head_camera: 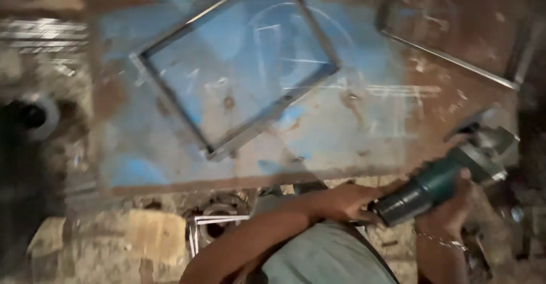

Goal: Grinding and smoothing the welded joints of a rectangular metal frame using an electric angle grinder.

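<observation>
A teal angle grinder point(441, 182) hangs tilted over the near right edge of a worn blue metal table point(352, 130), its grey head point(492, 147) pointing up and right. My right hand point(452, 207), with a bracelet on the wrist, grips the grinder's body from below. My left hand point(347, 201) reaches across and holds the dark rear end of the tool. On the table to the left lies a square steel frame point(170, 99), turned like a diamond. A second steel frame point(449, 56) lies at the far right.
A black round object with a pale ring point(31, 116) sits on the floor at the left. Pale wooden boards point(142, 233) and small white metal pieces point(213, 221) lie below the table's near edge. Chalk marks cross the tabletop.
</observation>
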